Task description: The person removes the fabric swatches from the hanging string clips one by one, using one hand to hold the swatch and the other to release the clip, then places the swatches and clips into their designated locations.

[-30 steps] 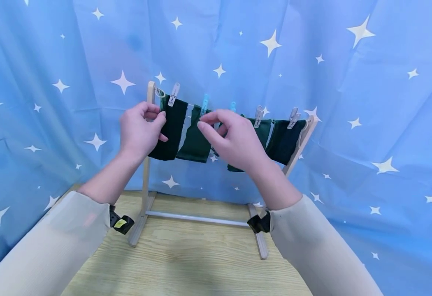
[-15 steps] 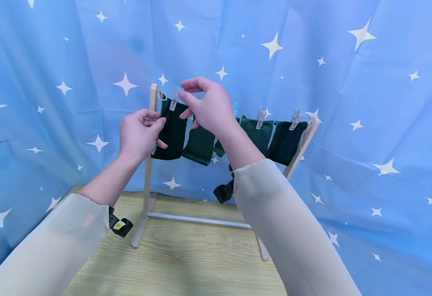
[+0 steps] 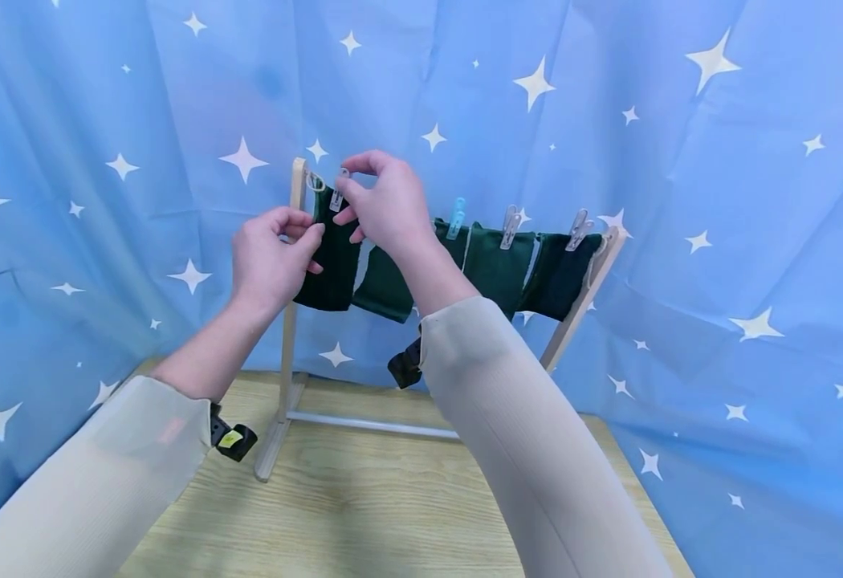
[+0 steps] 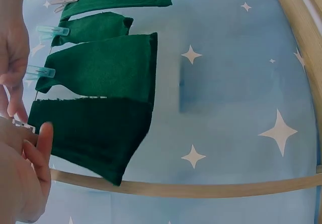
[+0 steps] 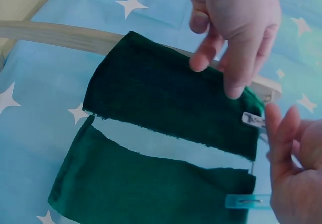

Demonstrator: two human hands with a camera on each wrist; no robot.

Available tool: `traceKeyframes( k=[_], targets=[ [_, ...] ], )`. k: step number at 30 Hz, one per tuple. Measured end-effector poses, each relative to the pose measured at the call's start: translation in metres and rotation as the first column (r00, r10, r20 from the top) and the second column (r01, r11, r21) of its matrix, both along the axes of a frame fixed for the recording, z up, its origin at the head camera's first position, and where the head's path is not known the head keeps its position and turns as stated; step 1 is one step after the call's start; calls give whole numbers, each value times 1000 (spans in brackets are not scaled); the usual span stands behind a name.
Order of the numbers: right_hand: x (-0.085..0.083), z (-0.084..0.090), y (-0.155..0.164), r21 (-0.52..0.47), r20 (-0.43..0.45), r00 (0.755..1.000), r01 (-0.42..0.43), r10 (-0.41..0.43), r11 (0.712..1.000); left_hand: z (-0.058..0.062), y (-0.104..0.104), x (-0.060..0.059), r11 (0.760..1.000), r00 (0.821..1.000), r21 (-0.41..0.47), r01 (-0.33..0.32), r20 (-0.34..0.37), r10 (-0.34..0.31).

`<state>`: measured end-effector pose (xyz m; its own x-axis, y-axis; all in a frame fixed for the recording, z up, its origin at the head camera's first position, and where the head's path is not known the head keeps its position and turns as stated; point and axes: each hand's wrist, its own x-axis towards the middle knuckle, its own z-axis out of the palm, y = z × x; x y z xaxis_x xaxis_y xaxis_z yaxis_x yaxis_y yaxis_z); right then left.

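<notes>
A dark green cloth [image 3: 331, 277] hangs at the left end of a line on a small wooden rack [image 3: 288, 345]. My left hand [image 3: 270, 257] pinches its left edge near the top between thumb and fingers. At that cloth's top edge stands a clear clothespin [image 3: 335, 201]. My right hand [image 3: 388, 197] reaches across and pinches the upper end of this pin with thumb and forefinger. From the right wrist, the clothespin [image 5: 250, 119] shows over the cloth's edge, right at the fingertips.
More green cloths [image 3: 497, 269] hang along the line to the right, held by blue clothespins [image 4: 40, 72] and clear clothespins [image 3: 511, 227]. The rack stands on a wood-grain table [image 3: 364, 498]. A blue curtain [image 3: 176, 96] with white stars surrounds it behind and at the sides.
My right hand has moved left and up from in front of the middle cloths to the clear clothespin on the leftmost cloth. My left hand has stayed at the cloth's edge.
</notes>
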<state>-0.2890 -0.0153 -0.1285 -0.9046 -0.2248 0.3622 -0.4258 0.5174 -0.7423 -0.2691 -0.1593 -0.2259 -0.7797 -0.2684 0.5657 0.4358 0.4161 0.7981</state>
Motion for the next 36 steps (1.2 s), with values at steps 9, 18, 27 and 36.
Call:
traceKeyframes(
  k=[9, 18, 27, 36],
  targets=[
    [-1, -6, -2, -77, -26, 1000, -17, 15, 997, 2, 5, 0, 995, 995, -57, -76, -64, 73],
    [4, -5, 3, -47, 13, 999, -28, 29, 998, 2, 4, 5, 998, 999, -54, -39, -22, 38],
    [13, -5, 7, -49, -38, 999, -6, 4, 999, 3, -4, 5, 998, 995, 33, 57, 79, -59],
    [24, -4, 24, -142, -159, 987, -42, 19, 989, 6, -13, 7, 985, 980, 109, 135, 129, -148]
  ],
)
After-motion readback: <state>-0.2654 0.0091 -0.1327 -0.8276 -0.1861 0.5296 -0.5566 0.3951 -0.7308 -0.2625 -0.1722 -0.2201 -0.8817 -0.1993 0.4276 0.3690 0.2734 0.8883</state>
